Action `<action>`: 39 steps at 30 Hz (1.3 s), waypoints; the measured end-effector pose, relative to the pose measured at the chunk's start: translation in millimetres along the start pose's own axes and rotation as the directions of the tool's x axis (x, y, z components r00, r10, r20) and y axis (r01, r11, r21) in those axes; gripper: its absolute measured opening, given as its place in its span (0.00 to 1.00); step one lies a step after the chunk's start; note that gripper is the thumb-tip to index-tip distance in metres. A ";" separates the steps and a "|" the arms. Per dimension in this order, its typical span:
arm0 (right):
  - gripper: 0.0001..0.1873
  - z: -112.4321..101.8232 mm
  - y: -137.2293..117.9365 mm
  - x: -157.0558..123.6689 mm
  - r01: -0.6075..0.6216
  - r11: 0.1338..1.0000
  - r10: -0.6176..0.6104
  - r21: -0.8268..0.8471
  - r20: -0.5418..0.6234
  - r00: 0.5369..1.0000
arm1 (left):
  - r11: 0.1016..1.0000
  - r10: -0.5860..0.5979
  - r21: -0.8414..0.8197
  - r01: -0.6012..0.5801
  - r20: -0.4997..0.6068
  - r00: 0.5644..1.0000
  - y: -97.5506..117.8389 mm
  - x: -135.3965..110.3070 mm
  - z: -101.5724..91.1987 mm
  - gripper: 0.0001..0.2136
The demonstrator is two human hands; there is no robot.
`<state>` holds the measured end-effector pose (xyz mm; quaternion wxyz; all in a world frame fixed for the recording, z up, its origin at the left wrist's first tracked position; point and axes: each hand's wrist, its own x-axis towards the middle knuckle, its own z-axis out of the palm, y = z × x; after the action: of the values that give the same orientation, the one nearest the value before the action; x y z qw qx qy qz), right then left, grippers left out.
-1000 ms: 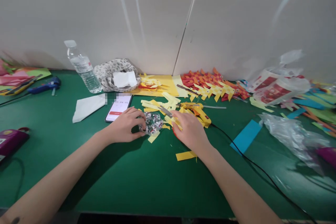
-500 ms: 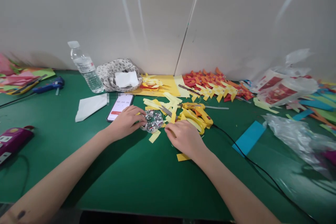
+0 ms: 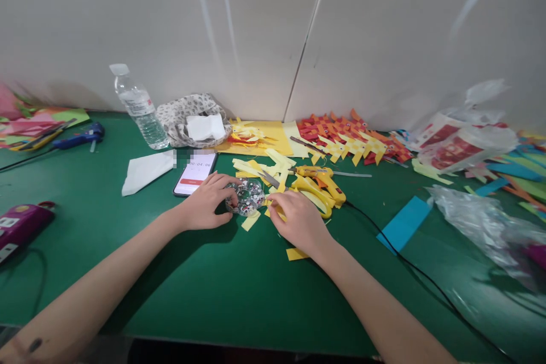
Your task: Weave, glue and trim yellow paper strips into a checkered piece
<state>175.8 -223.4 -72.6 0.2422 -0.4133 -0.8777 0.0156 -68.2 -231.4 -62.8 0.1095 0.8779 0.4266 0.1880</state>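
Observation:
A clear round case (image 3: 245, 198) with petal-like compartments holds small black-and-white pieces that look like googly eyes. My left hand (image 3: 207, 200) reaches over its left side, fingertips at the compartments and thumb apart below. At the right edge of the case is my right hand (image 3: 298, 217), its thumb and fingers pinched together; what is between them, if anything, is too small to make out. Just behind that hand lie yellow-handled scissors (image 3: 313, 193) and a yellow hot glue gun (image 3: 326, 182), among pale yellow paper strips (image 3: 278, 168).
A phone (image 3: 194, 173) showing a timer lies behind my left hand, near a water bottle (image 3: 143, 108) and a spotted cloth bag (image 3: 170, 119). Woven red and yellow paper fish (image 3: 341, 133) line the partition. The glue gun's black cord (image 3: 409, 264) runs toward the front right.
My left hand's fingers have shifted further onto the case, and its thumb has spread away. The right hand has moved slightly up toward the case's edge.

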 end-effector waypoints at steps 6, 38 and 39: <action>0.09 0.2 -2.1 0.2 0.013 0.999 -0.013 0.032 -0.008 1.000 | 1.000 -0.006 -0.026 0.006 0.011 1.000 0.9 0.8 3.9 0.06; 0.09 3.6 -1.7 -0.9 0.037 0.998 -0.034 0.058 -0.048 0.998 | 0.997 0.071 0.015 -0.070 -0.044 0.997 -13.5 1.2 -3.5 0.03; 0.08 3.0 -1.9 -0.8 0.044 0.997 -0.041 0.060 -0.055 0.998 | 0.997 0.074 0.017 -0.074 -0.044 0.996 -14.2 1.2 -3.2 0.02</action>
<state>173.4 -224.7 -75.1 0.2788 -0.3872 -0.8785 0.0263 -78.9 -221.7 -64.6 0.0863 0.8895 0.3975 0.2081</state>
